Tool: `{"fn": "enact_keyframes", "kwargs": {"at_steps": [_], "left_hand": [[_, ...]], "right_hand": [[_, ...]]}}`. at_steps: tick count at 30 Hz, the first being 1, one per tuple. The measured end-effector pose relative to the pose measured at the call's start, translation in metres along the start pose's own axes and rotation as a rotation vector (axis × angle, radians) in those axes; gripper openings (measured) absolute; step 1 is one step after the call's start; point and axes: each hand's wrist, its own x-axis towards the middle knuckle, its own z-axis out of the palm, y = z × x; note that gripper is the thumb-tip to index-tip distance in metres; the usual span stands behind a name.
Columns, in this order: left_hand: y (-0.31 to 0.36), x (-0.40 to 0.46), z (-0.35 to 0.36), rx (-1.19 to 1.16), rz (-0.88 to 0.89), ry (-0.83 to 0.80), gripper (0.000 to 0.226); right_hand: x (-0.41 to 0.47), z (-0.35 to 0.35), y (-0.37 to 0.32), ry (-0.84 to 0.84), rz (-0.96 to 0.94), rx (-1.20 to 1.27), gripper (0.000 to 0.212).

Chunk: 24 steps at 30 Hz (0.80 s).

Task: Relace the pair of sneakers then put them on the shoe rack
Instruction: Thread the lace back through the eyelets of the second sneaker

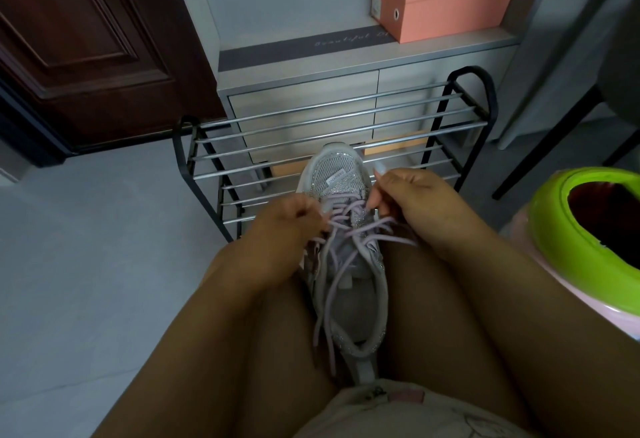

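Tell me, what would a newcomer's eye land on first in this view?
Dead centre, the grey sneaker lies between the person's thighs, with the left hand and right hand pinching its lilac lace. Behind it stands the bare black shoe rack; a lime-green rimmed bin glows at right.

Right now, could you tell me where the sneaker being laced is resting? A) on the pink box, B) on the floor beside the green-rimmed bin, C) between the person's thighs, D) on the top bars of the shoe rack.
C: the sneaker lies lengthwise between the thighs, toe toward the shoe rack, while both hands pinch its lilac laces.
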Motion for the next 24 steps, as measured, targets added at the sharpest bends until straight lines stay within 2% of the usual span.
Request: {"fn": "enact_keyframes", "kwargs": {"at_steps": [2, 3, 4, 5, 8, 12, 15, 19, 22, 23, 24], "left_hand": [[-0.005, -0.002, -0.003, -0.415, -0.049, -0.007, 0.023], [-0.007, -0.002, -0.005, -0.566, -0.064, 0.004, 0.021], [-0.009, -0.002, -0.007, -0.619, -0.072, 0.024, 0.019], [-0.01, -0.002, -0.008, -0.565, -0.067, 0.048, 0.016], [0.0, 0.0, -0.007, -0.108, 0.04, 0.085, 0.017], [0.012, 0.001, 0.002, 0.323, 0.154, 0.056, 0.025], [0.007, 0.005, 0.005, 0.43, 0.164, 0.032, 0.019], [0.004, 0.005, -0.002, 0.152, 0.066, -0.015, 0.022], [-0.003, 0.004, -0.004, -0.472, -0.068, 0.098, 0.023], [-0.005, 0.004, -0.005, -0.556, -0.08, 0.127, 0.023], [-0.006, 0.004, -0.006, -0.497, -0.075, 0.136, 0.023]], "right_hand": [[0.001, 0.0, 0.001, 0.007, 0.0, 0.008, 0.042], [0.001, 0.001, 0.002, 0.01, 0.001, 0.011, 0.042], [0.001, 0.001, 0.002, 0.012, 0.002, 0.012, 0.042], [0.001, 0.001, 0.002, 0.012, 0.004, 0.012, 0.042], [0.0, 0.002, 0.001, 0.004, 0.006, 0.008, 0.043], [0.001, 0.003, 0.0, -0.002, 0.003, 0.004, 0.044], [0.0, 0.001, 0.0, -0.002, 0.003, 0.002, 0.043], [0.001, 0.0, 0.002, 0.011, 0.007, 0.007, 0.043], [0.0, 0.0, 0.0, 0.009, 0.008, 0.035, 0.045], [-0.001, 0.001, 0.0, 0.008, 0.004, 0.042, 0.046], [-0.001, 0.001, -0.001, 0.008, 0.001, 0.043, 0.046]]}}
